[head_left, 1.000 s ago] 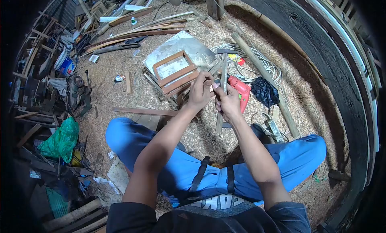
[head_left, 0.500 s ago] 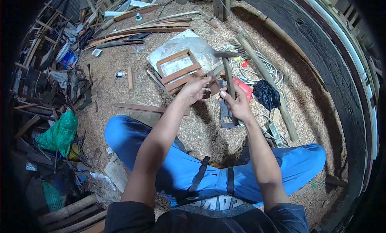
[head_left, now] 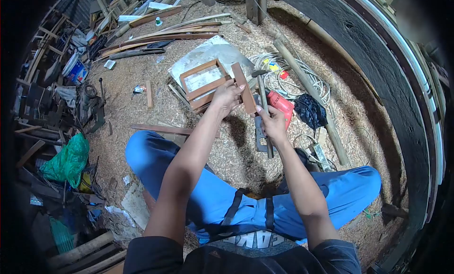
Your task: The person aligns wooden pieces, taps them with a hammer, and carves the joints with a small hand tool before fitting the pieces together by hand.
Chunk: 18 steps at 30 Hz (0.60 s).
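Wooden frame (head_left: 204,89) lies flat on the pale board (head_left: 224,50), which seems to keep it off the loose sawdust (head_left: 123,118). Just to its right, our left hand (head_left: 225,100) grasps a short wooden slat (head_left: 244,89) by its side edge, leaving both ends clear and the broad face turned up where we can see it. The slat slants, its lower end nearer us and close to the right thumb; we cannot tell whether the two touch.

Our right hand (head_left: 273,126) is closed around the handle of a hammer (head_left: 263,95), its head pointing away from us. We seem to grip it partway along so that its weight stays balanced while the thumb is near the slat. Farther right, the red drill (head_left: 281,103) rests on the ground beside a black plastic bag (head_left: 311,110), probably set there to be within easy reach.
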Tool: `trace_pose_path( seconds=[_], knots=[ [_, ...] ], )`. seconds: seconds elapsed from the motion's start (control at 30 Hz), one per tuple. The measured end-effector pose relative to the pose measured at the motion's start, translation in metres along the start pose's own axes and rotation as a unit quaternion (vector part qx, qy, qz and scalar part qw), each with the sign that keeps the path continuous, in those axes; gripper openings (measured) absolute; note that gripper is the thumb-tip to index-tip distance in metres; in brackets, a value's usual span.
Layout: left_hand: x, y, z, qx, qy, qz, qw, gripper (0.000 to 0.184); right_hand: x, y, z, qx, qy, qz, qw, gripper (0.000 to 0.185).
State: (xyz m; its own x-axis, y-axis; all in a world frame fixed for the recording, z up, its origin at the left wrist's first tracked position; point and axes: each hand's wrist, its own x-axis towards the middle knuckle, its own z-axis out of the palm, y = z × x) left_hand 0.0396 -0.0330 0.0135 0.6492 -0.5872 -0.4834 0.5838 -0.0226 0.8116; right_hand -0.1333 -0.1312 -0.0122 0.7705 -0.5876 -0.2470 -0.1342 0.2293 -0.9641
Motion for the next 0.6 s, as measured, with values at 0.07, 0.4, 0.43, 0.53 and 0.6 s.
trace_pose_path(
  seconds=[0.07, 0.4, 0.43, 0.53, 0.6],
  knots=[
    [0.007, -0.006, 0.001, 0.026, 0.028, 0.034, 0.999, 0.064, 0.007, 0.008, 0.002, -0.039, 0.02, 0.009, 0.999, 0.028],
    [0.037, -0.04, 0.001, 0.263, 0.061, 0.07, 0.96, 0.053, 0.049, 0.035, 0.009, -0.147, 0.052, -0.095, 0.983, 0.025],
    [0.04, -0.041, 0.0, 0.263, 0.062, 0.067, 0.96, 0.053, 0.053, 0.041, 0.009, -0.172, 0.053, -0.106, 0.978, 0.025],
    [0.045, -0.04, -0.003, 0.336, 0.087, 0.108, 0.932, 0.055, 0.061, 0.053, 0.012, -0.156, 0.063, -0.096, 0.981, 0.024],
    [0.042, -0.035, -0.004, 0.419, 0.081, 0.132, 0.895, 0.056, 0.064, 0.058, 0.015, -0.126, 0.054, -0.099, 0.986, 0.025]
  ],
)
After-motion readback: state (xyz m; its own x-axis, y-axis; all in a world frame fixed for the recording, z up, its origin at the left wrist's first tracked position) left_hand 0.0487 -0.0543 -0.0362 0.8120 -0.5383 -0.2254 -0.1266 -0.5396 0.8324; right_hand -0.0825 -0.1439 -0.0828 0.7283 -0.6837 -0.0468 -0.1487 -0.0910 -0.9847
